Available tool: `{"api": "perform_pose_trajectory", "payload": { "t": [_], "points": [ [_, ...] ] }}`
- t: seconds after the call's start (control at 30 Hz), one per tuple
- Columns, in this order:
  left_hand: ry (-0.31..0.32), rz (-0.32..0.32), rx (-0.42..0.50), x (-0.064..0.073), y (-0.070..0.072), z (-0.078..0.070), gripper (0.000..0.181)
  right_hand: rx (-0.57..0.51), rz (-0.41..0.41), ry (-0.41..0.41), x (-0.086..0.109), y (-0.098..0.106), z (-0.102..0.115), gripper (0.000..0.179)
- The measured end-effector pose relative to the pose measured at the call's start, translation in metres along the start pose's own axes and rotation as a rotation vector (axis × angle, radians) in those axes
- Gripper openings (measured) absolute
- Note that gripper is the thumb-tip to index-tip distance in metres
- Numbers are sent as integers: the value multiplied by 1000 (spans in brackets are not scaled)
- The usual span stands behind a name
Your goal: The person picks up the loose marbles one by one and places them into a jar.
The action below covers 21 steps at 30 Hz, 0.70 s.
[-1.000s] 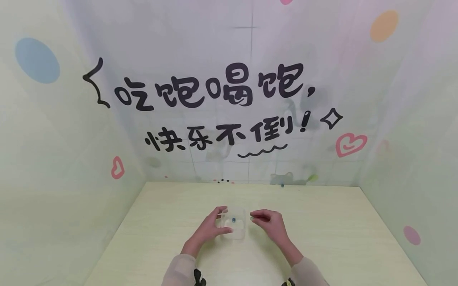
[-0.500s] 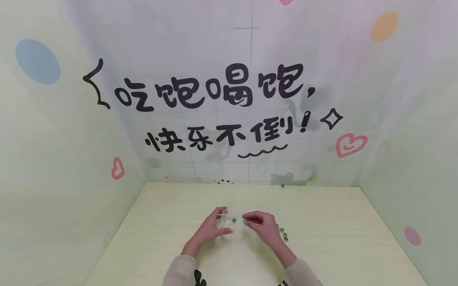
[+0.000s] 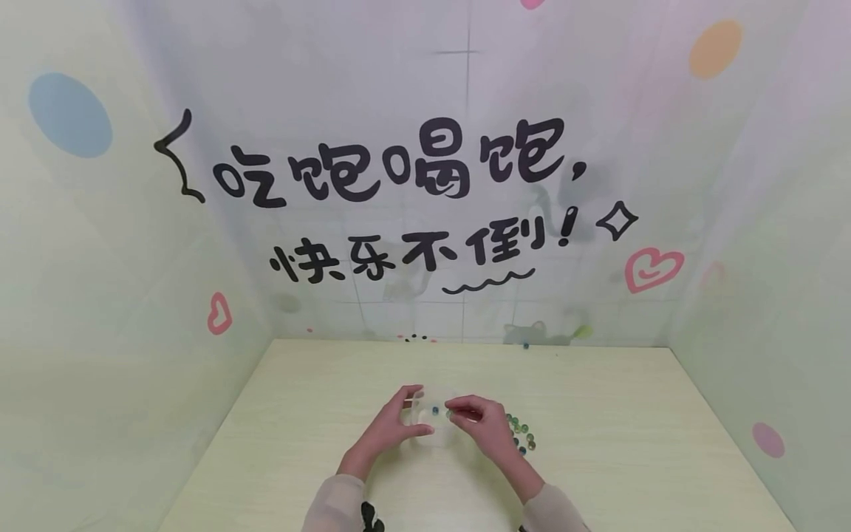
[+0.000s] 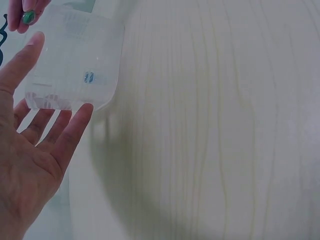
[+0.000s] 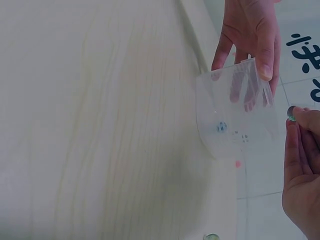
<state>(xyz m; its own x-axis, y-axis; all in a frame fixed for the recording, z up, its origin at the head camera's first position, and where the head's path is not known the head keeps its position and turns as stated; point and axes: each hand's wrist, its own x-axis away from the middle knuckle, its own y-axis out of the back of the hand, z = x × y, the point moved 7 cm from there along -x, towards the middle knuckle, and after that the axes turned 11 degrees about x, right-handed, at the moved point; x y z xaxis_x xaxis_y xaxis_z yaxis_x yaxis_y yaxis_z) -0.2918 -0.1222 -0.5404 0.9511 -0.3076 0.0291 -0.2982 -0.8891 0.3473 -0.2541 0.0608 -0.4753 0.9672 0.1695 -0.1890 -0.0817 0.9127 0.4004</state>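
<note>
My left hand (image 3: 388, 428) holds a clear plastic container (image 5: 210, 115) from its left side, the thumb on the near wall and the fingers round the far one. Inside it lies one blue marble (image 3: 435, 410), which shows through the wall in both wrist views. Between thumb and fingertips, my right hand (image 3: 488, 428) pinches a green glass marble (image 5: 291, 113) at the container's right rim. In the left wrist view that green marble (image 4: 29, 17) appears above the container's opening, near the left thumb.
Several green, blue and brownish marbles (image 3: 524, 428) lie on the pale wooden table (image 3: 598, 473) just right of my right hand, partly behind it. Another blue marble (image 3: 526, 346) sits at the table's back edge. Printed cloth walls (image 3: 432, 318) enclose the back and sides.
My right hand has moved left with the green marble, from beside the container to its rim, uncovering the loose marbles on the right. The left hand and container have stayed put.
</note>
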Motion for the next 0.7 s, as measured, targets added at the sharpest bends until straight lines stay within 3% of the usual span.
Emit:
{"api": "perform_pose_trajectory", "payload": {
  "t": [0.13, 0.43, 0.7],
  "points": [
    [-4, 0, 1, 0, 0, 0, 81, 13, -15, 2, -1, -3, -4, 19],
    [-1, -3, 7, 1, 0, -3, 81, 47, -59, -39, -10, -14, -38, 23],
    [6, -3, 7, 1, 0, -1, 81, -8, -47, -28, -1, -3, -12, 22]
  ]
}}
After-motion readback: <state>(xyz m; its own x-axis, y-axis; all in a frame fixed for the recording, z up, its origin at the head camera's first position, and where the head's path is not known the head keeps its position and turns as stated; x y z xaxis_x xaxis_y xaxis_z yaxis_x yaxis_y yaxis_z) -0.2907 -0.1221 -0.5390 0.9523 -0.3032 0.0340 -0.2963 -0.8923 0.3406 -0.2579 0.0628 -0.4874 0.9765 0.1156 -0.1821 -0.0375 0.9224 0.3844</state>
